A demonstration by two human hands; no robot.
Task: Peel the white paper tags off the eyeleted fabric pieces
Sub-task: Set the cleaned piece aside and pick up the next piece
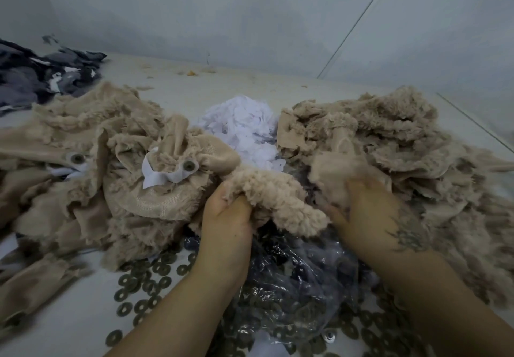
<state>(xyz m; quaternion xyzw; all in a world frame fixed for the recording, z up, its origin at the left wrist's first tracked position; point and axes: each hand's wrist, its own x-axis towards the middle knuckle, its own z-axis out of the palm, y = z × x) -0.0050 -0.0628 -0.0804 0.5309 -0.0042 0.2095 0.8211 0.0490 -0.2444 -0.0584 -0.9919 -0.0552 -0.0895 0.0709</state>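
Note:
My left hand (pixel 226 217) grips a beige fleecy fabric piece (pixel 274 192) at the centre. My right hand (pixel 367 209) holds another beige piece (pixel 339 178), blurred, at the edge of the right pile (pixel 403 139). The left pile (pixel 91 145) has a piece whose metal eyelet (pixel 188 165) still carries a white paper tag (pixel 157 174). A second eyelet (pixel 77 158) with white paper shows further left. Peeled white tags lie heaped (pixel 244 128) between the two piles.
Metal washer rings (pixel 144 287) are scattered on the white table in front. A clear plastic bag (pixel 292 281) with more rings lies under my forearms. Dark grey fabric scraps (pixel 41 75) sit at the far left. A wall stands close behind.

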